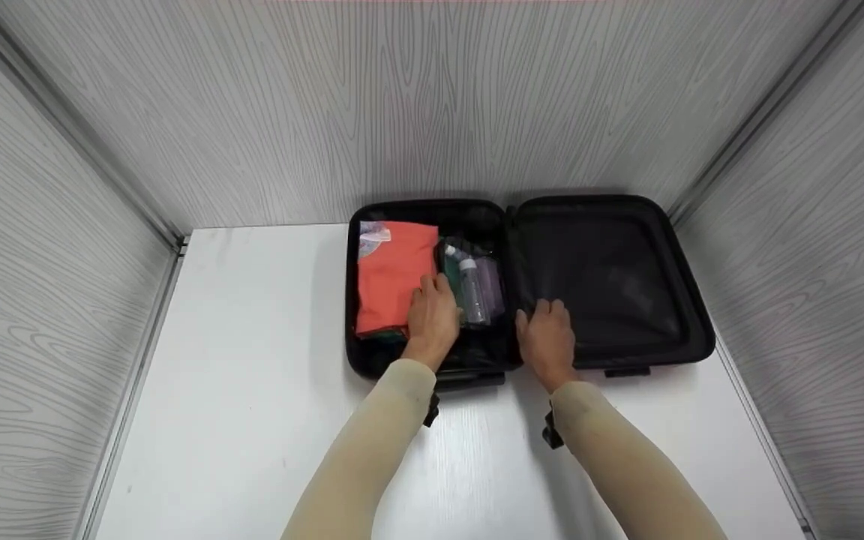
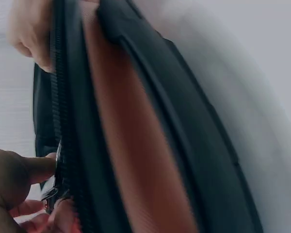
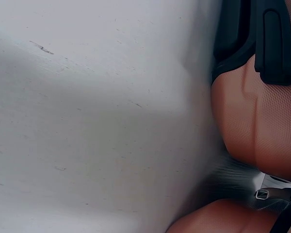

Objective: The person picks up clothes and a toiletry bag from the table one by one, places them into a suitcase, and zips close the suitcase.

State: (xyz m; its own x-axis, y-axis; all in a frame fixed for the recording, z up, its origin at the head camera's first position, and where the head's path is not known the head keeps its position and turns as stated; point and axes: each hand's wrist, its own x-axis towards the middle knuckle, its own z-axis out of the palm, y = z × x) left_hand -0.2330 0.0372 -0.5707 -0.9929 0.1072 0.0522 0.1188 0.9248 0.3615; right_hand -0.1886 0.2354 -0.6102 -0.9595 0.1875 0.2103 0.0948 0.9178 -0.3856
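Note:
An opened hard-shell suitcase (image 1: 372, 367) lies flat, its two halves side by side. Inside the left half are a folded orange-red garment (image 1: 398, 277) and a clear pouch holding a white-capped bottle (image 1: 471, 292). My left hand (image 1: 432, 315) reaches over the front rim and touches down between garment and pouch. In the left wrist view its thumb and fingers (image 2: 31, 170) lie about a dark item with a shiny part, mostly hidden by the rim. My right hand (image 1: 548, 337) reaches over the lid half's front edge, beside the hinge; its fingertips are unclear.
The dark-lined lid half (image 1: 612, 277) lies open on the right. A strap with a metal buckle (image 3: 263, 194) shows near the hinge. The white table (image 1: 252, 360) extends to the left and front, and grey wood-patterned panels (image 1: 432, 97) stand around it.

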